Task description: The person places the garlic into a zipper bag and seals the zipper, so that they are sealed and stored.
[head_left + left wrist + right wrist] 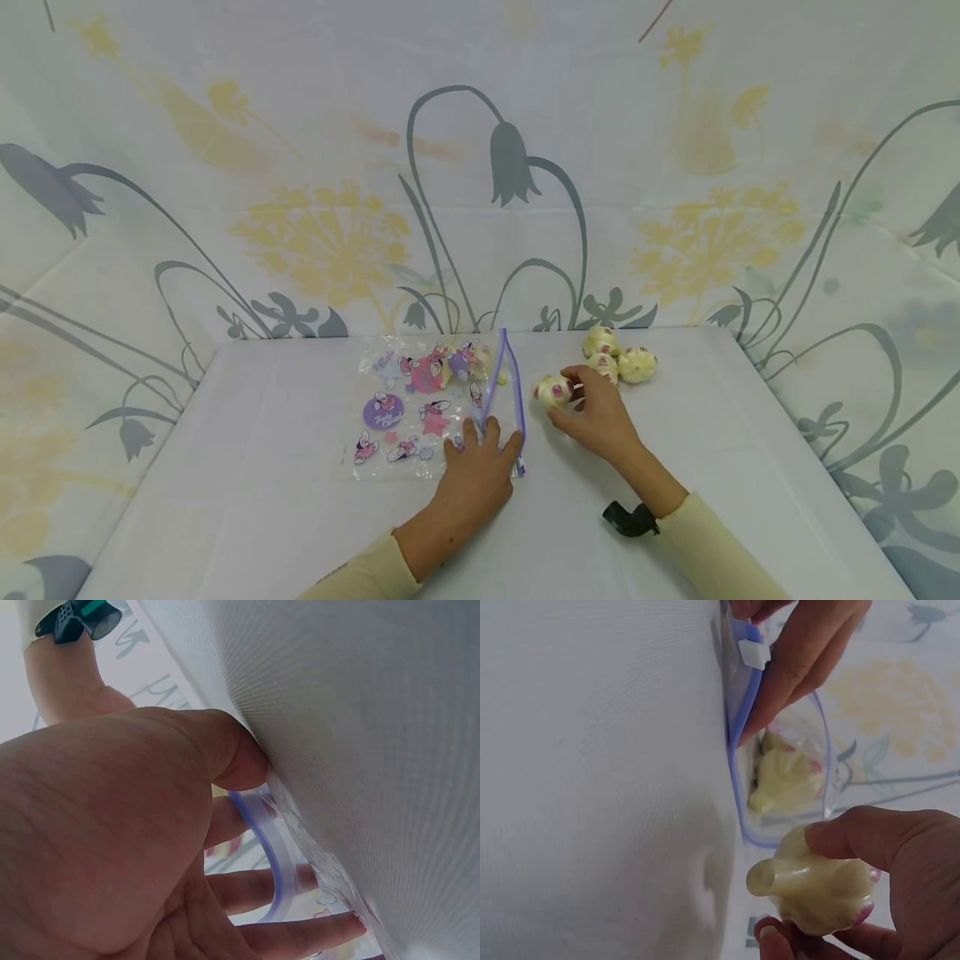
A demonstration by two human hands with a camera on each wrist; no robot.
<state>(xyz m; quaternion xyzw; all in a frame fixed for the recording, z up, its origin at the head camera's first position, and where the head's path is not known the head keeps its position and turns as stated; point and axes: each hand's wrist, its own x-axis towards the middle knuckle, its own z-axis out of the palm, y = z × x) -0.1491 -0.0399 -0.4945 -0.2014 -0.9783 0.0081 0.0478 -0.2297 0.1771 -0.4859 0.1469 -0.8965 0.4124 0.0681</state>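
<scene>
A clear zip bag point(442, 425) with pink and purple cartoon prints lies flat, its purple-edged mouth to the right and gaping. My left hand point(476, 471) rests on the bag near the mouth, its fingers point(300, 937) straight and spread, beside the zip edge point(266, 840). Just right of the mouth, my right hand point(596, 417) holds a pale garlic bulb point(817, 881) with pink patches between thumb and fingers, its stem pointing outward. More garlic point(787, 776) shows inside the bag through the opening. The white slider point(754, 655) sits close to the left hand.
Several things share the white table point(262, 517). Behind the right hand, 3 loose garlic bulbs point(637, 365) lie grouped together. A dark wrist camera point(628, 519) sits at the right wrist. Flower-printed cloth point(465, 208) rises behind the table and along its sides.
</scene>
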